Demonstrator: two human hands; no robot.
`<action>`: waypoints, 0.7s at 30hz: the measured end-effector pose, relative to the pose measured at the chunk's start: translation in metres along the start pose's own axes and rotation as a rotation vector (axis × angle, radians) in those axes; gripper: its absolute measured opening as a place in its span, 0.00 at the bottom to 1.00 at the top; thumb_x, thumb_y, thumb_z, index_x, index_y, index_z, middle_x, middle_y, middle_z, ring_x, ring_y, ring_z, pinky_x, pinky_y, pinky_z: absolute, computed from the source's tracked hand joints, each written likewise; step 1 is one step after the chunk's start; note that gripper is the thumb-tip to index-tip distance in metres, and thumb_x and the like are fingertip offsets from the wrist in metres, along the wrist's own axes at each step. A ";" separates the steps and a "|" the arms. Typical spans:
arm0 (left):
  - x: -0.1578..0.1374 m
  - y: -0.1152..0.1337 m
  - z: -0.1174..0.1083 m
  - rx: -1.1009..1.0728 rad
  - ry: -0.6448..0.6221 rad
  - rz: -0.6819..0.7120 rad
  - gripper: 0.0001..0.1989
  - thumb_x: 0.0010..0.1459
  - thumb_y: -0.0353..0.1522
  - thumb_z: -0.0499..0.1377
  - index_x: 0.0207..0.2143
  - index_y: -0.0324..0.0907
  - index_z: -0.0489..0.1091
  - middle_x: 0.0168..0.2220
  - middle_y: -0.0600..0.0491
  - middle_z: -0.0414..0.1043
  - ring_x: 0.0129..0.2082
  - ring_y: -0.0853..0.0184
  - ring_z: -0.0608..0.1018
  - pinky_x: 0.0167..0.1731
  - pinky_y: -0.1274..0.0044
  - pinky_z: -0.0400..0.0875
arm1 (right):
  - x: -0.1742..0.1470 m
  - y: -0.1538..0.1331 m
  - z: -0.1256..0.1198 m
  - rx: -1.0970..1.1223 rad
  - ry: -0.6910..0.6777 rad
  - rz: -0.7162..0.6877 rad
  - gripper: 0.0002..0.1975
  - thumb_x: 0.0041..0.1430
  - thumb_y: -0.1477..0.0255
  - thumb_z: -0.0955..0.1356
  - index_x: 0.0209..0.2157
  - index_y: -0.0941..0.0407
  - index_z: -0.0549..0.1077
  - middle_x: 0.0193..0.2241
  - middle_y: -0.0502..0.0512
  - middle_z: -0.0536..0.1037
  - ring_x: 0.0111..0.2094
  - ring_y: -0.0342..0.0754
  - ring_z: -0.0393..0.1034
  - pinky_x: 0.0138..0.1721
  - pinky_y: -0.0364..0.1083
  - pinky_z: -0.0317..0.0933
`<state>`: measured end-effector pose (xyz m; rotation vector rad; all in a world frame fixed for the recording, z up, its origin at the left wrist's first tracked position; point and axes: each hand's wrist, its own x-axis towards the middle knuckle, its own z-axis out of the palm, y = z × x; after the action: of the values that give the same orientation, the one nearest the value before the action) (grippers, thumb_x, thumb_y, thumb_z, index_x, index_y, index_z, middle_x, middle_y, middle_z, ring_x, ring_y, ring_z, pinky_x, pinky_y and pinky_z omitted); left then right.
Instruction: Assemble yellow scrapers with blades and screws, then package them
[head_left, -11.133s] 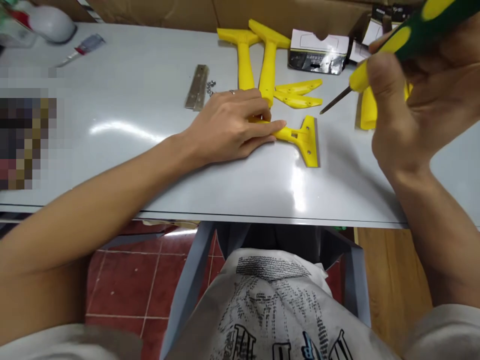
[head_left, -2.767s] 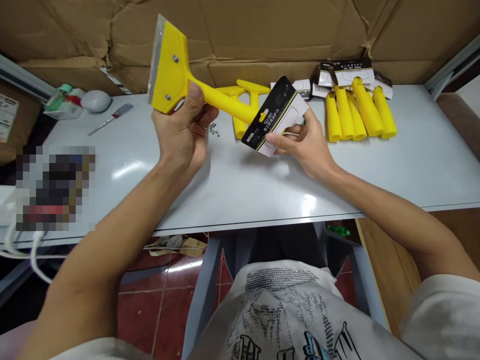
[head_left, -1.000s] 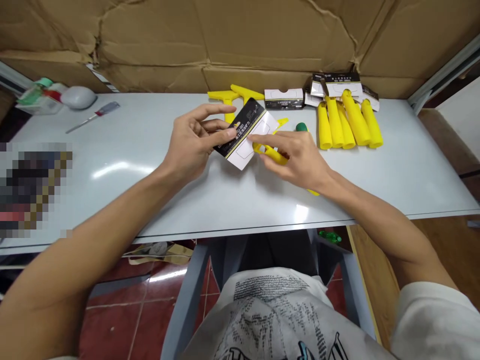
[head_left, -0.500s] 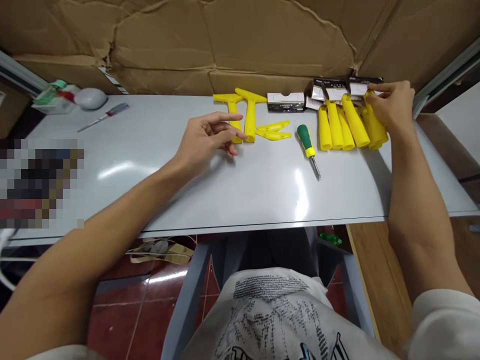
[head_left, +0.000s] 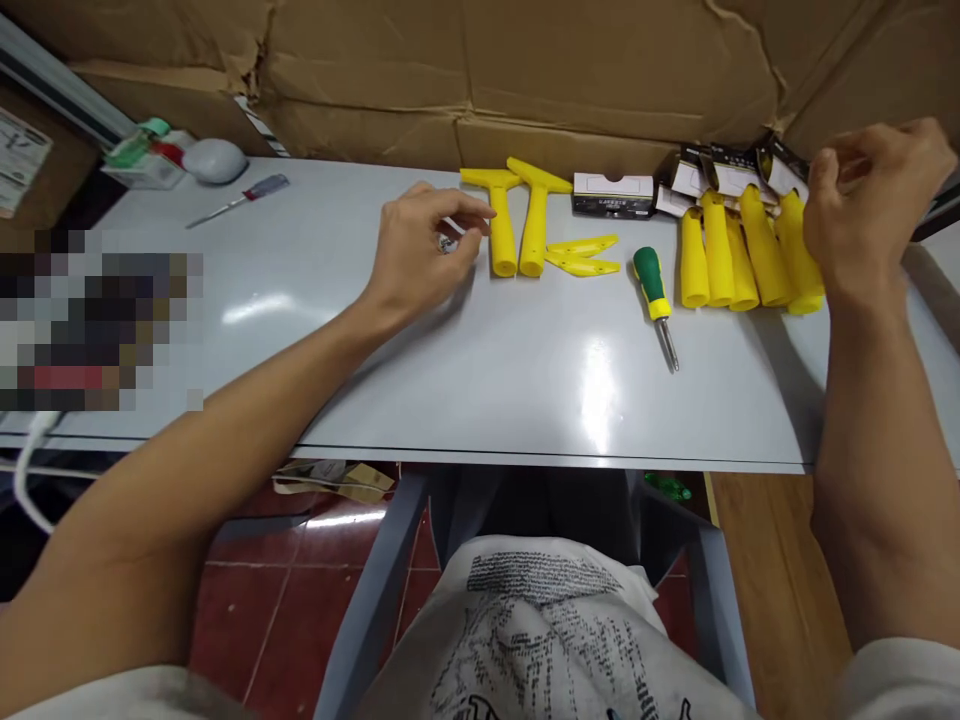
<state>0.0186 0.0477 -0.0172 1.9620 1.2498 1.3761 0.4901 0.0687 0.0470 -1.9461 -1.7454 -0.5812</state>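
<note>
My left hand is low over the table, fingers bent, with a gap between thumb and forefinger. In that gap show small shiny metal bits, too small to name; whether they touch the hand I cannot tell. Just right of its fingertips lie two yellow T-shaped handles. My right hand is raised at the right, fingers loosely curled and thumb apart, nothing visible in it. Close to it is a row of yellow handles, their upper ends against black-and-white boxes.
Two slim yellow pieces and a green-and-yellow screwdriver lie mid-table. A box stands by the cardboard wall. Another screwdriver and a white rounded object are at far left. The table edge runs before me.
My right hand has come off the yellow handle at the right end of the row and lifted away. My left hand's fingers have bent downward more. The view has shifted slightly.
</note>
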 end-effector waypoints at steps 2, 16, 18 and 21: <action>0.007 -0.013 -0.005 0.037 -0.045 0.017 0.13 0.63 0.42 0.80 0.47 0.49 0.88 0.49 0.51 0.90 0.60 0.51 0.78 0.75 0.53 0.72 | -0.010 -0.020 -0.004 0.114 0.089 -0.021 0.19 0.81 0.77 0.68 0.60 0.61 0.90 0.57 0.78 0.88 0.68 0.69 0.81 0.70 0.66 0.72; 0.000 -0.030 -0.006 0.282 -0.467 0.309 0.29 0.82 0.58 0.62 0.74 0.59 0.83 0.81 0.49 0.76 0.87 0.39 0.70 0.87 0.37 0.60 | -0.101 -0.128 0.009 0.374 -0.327 -0.828 0.23 0.87 0.65 0.65 0.68 0.56 0.86 0.70 0.70 0.85 0.82 0.78 0.66 0.79 0.82 0.66; -0.001 -0.026 -0.008 0.320 -0.451 0.302 0.24 0.84 0.53 0.61 0.73 0.61 0.84 0.80 0.52 0.78 0.86 0.42 0.71 0.87 0.41 0.66 | -0.100 -0.127 0.010 0.364 -0.342 -0.835 0.24 0.88 0.65 0.64 0.70 0.57 0.85 0.71 0.70 0.84 0.82 0.78 0.67 0.78 0.81 0.67; -0.003 -0.018 -0.008 0.409 -0.447 0.285 0.22 0.85 0.44 0.59 0.74 0.61 0.83 0.81 0.56 0.76 0.86 0.47 0.72 0.87 0.46 0.69 | -0.098 -0.126 0.012 0.354 -0.340 -0.846 0.25 0.88 0.65 0.63 0.72 0.59 0.82 0.72 0.71 0.83 0.81 0.79 0.67 0.78 0.81 0.66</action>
<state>0.0030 0.0535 -0.0290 2.6274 1.1255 0.7532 0.3544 0.0083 -0.0131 -1.0502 -2.6694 -0.1638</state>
